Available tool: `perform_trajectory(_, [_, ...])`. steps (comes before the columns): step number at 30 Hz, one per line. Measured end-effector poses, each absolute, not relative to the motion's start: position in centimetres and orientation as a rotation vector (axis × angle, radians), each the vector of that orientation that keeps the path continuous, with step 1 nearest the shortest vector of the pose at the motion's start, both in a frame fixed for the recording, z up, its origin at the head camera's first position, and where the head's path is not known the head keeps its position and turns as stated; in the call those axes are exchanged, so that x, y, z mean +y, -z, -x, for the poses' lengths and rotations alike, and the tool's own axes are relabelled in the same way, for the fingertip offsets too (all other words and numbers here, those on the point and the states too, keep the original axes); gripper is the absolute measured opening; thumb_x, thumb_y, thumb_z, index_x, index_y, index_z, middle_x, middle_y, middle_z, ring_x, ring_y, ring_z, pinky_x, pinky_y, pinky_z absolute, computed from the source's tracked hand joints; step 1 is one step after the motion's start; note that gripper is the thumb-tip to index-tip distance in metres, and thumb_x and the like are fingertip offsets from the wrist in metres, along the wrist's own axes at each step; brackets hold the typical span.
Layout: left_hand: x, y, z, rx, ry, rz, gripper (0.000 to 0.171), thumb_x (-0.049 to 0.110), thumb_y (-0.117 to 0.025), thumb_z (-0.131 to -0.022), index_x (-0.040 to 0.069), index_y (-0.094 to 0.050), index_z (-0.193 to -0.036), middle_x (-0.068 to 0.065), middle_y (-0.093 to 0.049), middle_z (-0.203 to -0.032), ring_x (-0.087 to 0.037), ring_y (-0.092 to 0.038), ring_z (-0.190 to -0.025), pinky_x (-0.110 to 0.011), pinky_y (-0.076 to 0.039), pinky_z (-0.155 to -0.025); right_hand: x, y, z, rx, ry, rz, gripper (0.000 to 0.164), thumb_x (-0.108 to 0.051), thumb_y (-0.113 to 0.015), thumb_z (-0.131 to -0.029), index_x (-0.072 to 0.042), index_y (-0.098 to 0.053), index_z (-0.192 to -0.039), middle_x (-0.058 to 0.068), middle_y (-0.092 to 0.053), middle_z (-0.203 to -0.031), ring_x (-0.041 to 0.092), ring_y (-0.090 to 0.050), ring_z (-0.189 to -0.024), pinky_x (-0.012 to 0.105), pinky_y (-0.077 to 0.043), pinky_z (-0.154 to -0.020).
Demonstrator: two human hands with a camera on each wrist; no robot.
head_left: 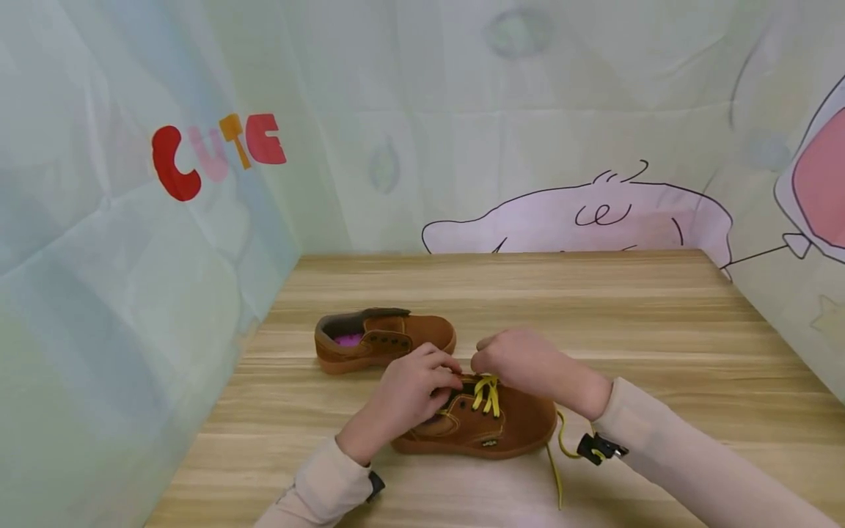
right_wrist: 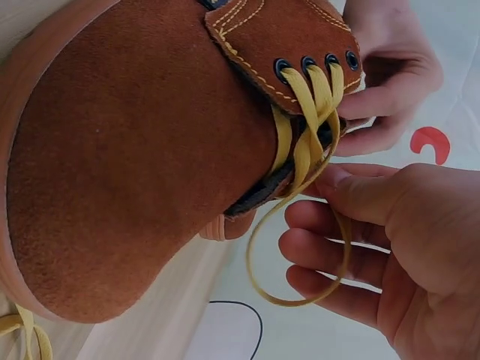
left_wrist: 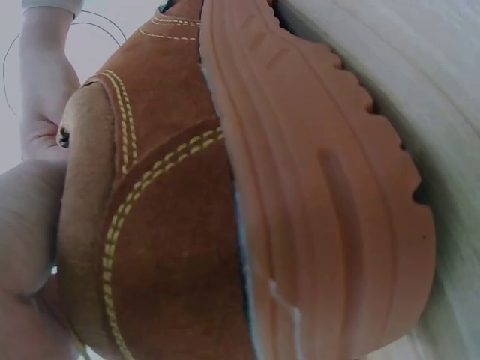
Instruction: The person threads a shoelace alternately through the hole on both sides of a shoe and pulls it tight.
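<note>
A brown suede shoe (head_left: 528, 422) lies on the table, toe to the right, with a yellow shoelace (head_left: 487, 403) through its front eyelets. My right hand (head_left: 531, 363) pinches the lace between thumb and forefinger on the far eyelet side. In the right wrist view a loop of that lace (right_wrist: 250, 255) hangs over the other fingers, and the last eyelet (right_wrist: 352, 60) of the near flap has no lace. At the shoe opening, my left hand (head_left: 416, 389) holds the upper by the tongue, its fingertips partly hidden. The heel (left_wrist: 172, 255) fills the left wrist view.
Behind stands a second brown shoe (head_left: 432, 330) without a lace, its insole purple. The loose lace end (head_left: 554, 477) trails on the wooden table (head_left: 317, 484) beside the toe. Printed cloth walls (head_left: 370, 132) close the table in at the back and both sides.
</note>
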State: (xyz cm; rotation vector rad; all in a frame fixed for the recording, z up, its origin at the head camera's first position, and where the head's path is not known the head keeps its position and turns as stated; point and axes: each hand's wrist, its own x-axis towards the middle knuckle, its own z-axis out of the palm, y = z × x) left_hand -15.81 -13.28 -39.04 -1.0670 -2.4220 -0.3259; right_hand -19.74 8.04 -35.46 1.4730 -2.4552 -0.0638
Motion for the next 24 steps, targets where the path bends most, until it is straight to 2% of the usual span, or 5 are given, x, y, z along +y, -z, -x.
perform_trajectory(6, [-13.0, 39.0, 15.5, -2.449, 0.106, 1.046, 0.006, 0.033, -0.074, -0.079, 0.028, -0.076, -0.081, 0.010, -0.070, -0.105, -0.011, -0.057, -0.098, -0.028, -0.049, -0.083, 7.6, 35.5, 19.8, -2.463, 0.029, -1.487, 0.027, -0.015, -0.063, -0.087, -0.024, -0.058, -0.062, -0.010, -0.044, -0.062, 0.003, -0.030, -0.054, 0.016, -0.024, -0.045])
perform_trajectory(10, [-12.6, 39.3, 15.4, -2.504, 0.165, 0.958, 0.009, 0.035, -0.072, -0.081, 0.027, -0.076, -0.077, 0.010, -0.071, -0.105, -0.011, -0.058, -0.099, -0.031, -0.048, -0.088, 7.5, 35.5, 19.8, -2.566, -0.133, -1.427, 0.018, -0.018, -0.066, -0.086, -0.023, -0.062, -0.069, -0.011, -0.051, -0.068, 0.001, -0.038, -0.058, 0.016, -0.034, -0.052])
perform_trajectory(13, [-12.1, 39.4, 15.2, -2.552, 0.242, 0.880, 0.012, 0.037, -0.072, -0.080, 0.027, -0.077, -0.076, 0.009, -0.072, -0.104, -0.011, -0.059, -0.098, -0.030, -0.048, -0.088, 7.6, 35.5, 19.6, -2.623, -0.288, -1.367, 0.011, -0.019, -0.070, -0.084, -0.021, -0.064, -0.075, -0.011, -0.059, -0.073, 0.001, -0.048, -0.064, 0.017, -0.042, -0.060])
perform_trajectory(16, [-11.8, 39.5, 15.1, -2.583, 0.278, 0.807, 0.013, 0.039, -0.074, -0.078, 0.027, -0.077, -0.076, 0.010, -0.072, -0.104, -0.011, -0.059, -0.096, -0.029, -0.048, -0.085, 7.6, 35.6, 19.5, -2.607, -0.340, -1.372, 0.009, -0.019, -0.071, -0.083, -0.021, -0.066, -0.077, -0.011, -0.063, -0.075, 0.002, -0.053, -0.066, 0.018, -0.046, -0.062])
perform_trajectory(24, [-11.3, 39.8, 15.1, -2.510, 0.360, 0.751, 0.005, 0.031, -0.076, -0.077, 0.026, -0.077, -0.075, 0.011, -0.073, -0.099, -0.010, -0.059, -0.092, -0.027, -0.047, -0.080, 7.5, 35.8, 19.5, -2.588, -0.359, -1.401, 0.007, -0.017, -0.065, -0.088, -0.020, -0.068, -0.082, -0.009, -0.065, -0.079, 0.002, -0.055, -0.069, 0.018, -0.047, -0.064])
